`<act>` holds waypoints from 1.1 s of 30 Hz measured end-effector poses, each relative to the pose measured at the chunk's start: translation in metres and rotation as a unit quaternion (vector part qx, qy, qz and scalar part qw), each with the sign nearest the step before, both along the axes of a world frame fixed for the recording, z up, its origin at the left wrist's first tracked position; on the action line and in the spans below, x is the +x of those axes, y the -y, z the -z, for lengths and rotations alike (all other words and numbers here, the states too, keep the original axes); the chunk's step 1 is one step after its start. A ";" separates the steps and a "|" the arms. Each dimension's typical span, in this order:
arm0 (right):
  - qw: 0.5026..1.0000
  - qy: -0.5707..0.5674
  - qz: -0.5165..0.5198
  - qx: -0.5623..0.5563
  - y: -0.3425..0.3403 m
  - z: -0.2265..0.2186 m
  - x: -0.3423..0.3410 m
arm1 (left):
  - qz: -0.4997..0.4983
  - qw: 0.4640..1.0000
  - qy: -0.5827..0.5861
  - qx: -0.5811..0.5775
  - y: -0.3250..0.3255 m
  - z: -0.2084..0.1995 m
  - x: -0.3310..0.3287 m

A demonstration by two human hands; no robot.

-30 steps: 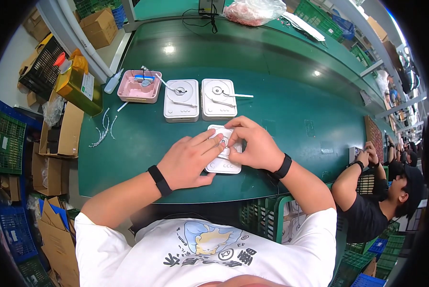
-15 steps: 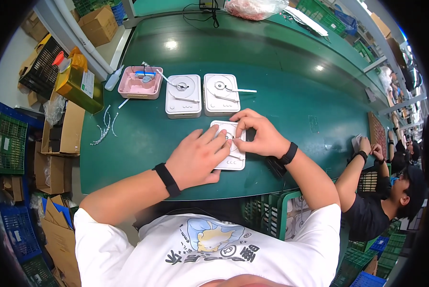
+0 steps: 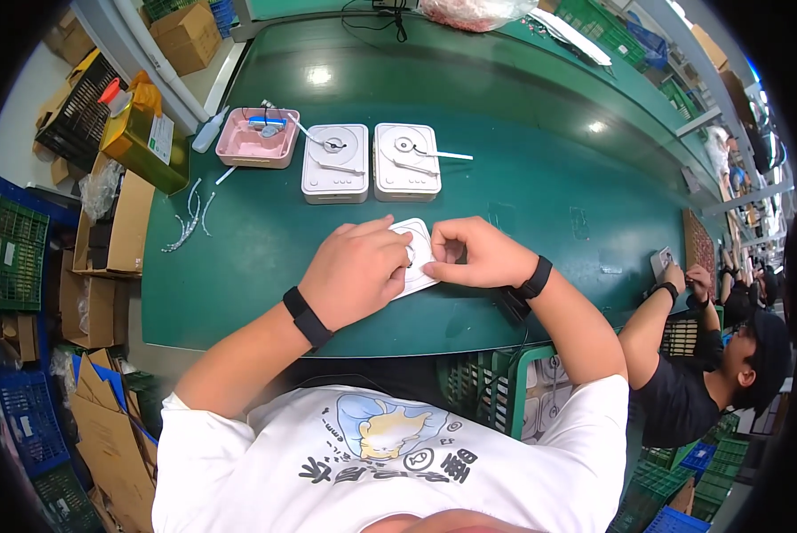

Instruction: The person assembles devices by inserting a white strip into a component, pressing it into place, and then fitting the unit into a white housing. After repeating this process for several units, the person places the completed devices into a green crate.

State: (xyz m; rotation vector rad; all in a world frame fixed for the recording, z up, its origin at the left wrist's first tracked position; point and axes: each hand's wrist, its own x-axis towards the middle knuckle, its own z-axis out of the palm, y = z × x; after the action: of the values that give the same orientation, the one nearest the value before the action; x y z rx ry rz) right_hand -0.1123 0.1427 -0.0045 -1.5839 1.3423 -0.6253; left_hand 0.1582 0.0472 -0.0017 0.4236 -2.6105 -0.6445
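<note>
A white panel shaped like a small record player [image 3: 419, 238] lies tilted on the green table in front of me, much of it covered by my hands. My left hand [image 3: 352, 271] is curled over its left side, fingertips near the round centre. With thumb and forefinger bent together, my right hand [image 3: 474, 255] grips its right edge. Beyond them, two similar white record-player-shaped units [image 3: 334, 182] [image 3: 406, 185] stand side by side, each with a pale strip at its disc. Left of these sits an open pink case [image 3: 256, 160] with a blue part and wires inside.
Cut pale wires [image 3: 188, 222] lie at the table's left, near a yellow-green can [image 3: 150, 147] and a white bottle [image 3: 210, 131]. A green crate [image 3: 514, 391] with white units stands below the front edge. A co-worker [image 3: 696, 373] works at the right.
The panel has turned, its top edge now tilting toward the right. My left hand has curled in from lying flatter across it, and my right hand has moved down its right edge.
</note>
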 end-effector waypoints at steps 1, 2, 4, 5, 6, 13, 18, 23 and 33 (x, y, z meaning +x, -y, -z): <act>1.000 0.006 0.000 0.003 -0.001 0.000 0.000 | 0.000 1.000 -0.001 -0.002 -0.002 -0.001 0.000; 1.000 0.006 0.000 0.003 -0.001 0.000 0.000 | 0.000 1.000 -0.001 -0.004 -0.003 -0.001 0.000; 1.000 -0.005 -0.003 -0.003 -0.001 -0.002 0.000 | -0.010 1.000 -0.010 -0.016 -0.006 0.001 -0.004; 1.000 -0.010 -0.004 -0.006 0.000 -0.002 0.000 | -0.020 0.999 -0.020 -0.028 -0.008 0.003 -0.007; 1.000 -0.010 -0.004 -0.006 0.000 -0.002 0.001 | -0.030 0.998 -0.030 -0.040 -0.010 0.006 -0.010; 1.000 -0.013 -0.005 -0.016 -0.001 0.000 0.000 | -0.038 0.998 -0.020 0.049 -0.006 0.005 -0.011; 1.000 -0.022 -0.005 -0.021 0.000 -0.005 0.001 | -0.045 0.976 -0.013 0.212 0.029 0.001 -0.016; 0.999 -0.024 0.010 -0.023 0.000 0.003 -0.005 | 0.013 0.988 -0.010 0.154 0.012 0.012 -0.022; 0.832 -0.256 -0.079 -0.486 -0.012 -0.062 0.037 | -0.025 0.957 -0.098 0.271 -0.003 0.006 0.002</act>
State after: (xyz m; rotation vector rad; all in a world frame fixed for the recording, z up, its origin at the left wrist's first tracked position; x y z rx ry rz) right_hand -0.0751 0.1545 0.0577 -2.8234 1.2930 -0.8922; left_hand 0.1598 0.0506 -0.0077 0.5502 -2.2016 -1.3181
